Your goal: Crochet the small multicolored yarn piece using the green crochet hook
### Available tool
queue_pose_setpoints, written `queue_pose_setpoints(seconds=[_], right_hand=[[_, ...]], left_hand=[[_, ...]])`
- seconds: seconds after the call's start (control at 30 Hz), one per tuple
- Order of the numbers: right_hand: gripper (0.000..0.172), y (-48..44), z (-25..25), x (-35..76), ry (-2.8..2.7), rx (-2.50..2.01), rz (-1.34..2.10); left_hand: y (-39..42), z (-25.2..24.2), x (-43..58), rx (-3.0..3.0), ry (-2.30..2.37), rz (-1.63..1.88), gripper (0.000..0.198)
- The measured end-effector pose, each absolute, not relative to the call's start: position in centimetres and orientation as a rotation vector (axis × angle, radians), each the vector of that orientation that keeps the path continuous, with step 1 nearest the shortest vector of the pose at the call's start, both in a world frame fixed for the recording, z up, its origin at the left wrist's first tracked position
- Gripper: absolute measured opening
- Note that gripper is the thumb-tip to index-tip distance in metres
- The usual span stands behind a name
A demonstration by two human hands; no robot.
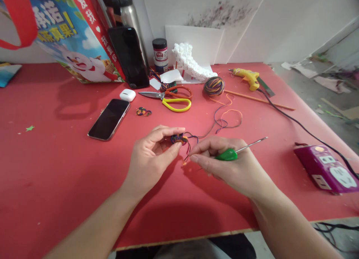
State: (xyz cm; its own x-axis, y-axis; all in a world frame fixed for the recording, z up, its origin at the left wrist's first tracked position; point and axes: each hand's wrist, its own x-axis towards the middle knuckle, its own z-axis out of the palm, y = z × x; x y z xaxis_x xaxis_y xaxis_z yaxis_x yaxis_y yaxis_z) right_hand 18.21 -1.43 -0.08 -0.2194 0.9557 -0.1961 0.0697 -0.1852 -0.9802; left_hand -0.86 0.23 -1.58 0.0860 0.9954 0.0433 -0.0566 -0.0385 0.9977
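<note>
Head view, clock positions read from the two hands at centre. At 10 o'clock a glossy printed bag [75,38] stands on the matt red table [56,176], with a dark phone [129,57] leaning upright against it. Nearer, also at 10 o'clock, a second phone [109,119] lies flat and a rounded white earbud case [127,95] sits just beyond it.

The left hand [153,154] pinches a small, knobbly multicoloured crochet piece [178,139] between thumb and forefinger, just above the tabletop at centre. Thin yarn [224,120] trails loosely from it toward 1 o'clock, ending at a striped yarn ball [213,85].

The right hand [224,161] is closed around a crochet hook [230,154] with a smooth green plastic grip and a slim metal shaft. Its fingertips are pressed together just beside the crochet piece, and whether they also nip a strand cannot be told. The long axis of the crochet hook runs from 8 to 2 o'clock, and the shaft points to 2 o'clock, away from the crochet piece.

At 12 o'clock lie scissors [171,98] with yellow and orange loops, a scrap of knotted yarn [143,111], a dark-lidded jar [159,55] and a bumpy white foam form [190,62]. At 1 o'clock rests a yellow glue gun [246,77] with a thin wooden stick [258,98] beside it. Its black cable [294,120] runs toward a purple power strip [327,169] at 3 o'clock. Nothing lies between the hands and the yarn ball except the loose yarn.
</note>
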Motion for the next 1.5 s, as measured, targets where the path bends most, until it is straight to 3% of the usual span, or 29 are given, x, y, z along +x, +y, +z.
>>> queue_pose_setpoints(seconds=[0.1,0.3,0.7,1.5], right_hand=[[0.016,-1.5,-0.3,18.1,-1.316,-1.269,1.501],[0.013,-1.7,-1.2,17.6,-1.433,-1.334,1.093],[0.008,-2.0,-2.1,17.8,-1.582,-1.282,0.887],[0.010,-2.3,-1.4,17.9,-1.790,-1.244,0.795]], left_hand=[[0.2,-1.5,-0.8,1.258,1.095,1.209,0.022],[0.1,-1.5,-0.7,1.287,1.047,1.202,0.021],[0.2,-1.7,-0.6,1.387,1.148,1.197,0.022],[0.4,-1.8,-0.8,1.043,1.165,1.160,0.021]])
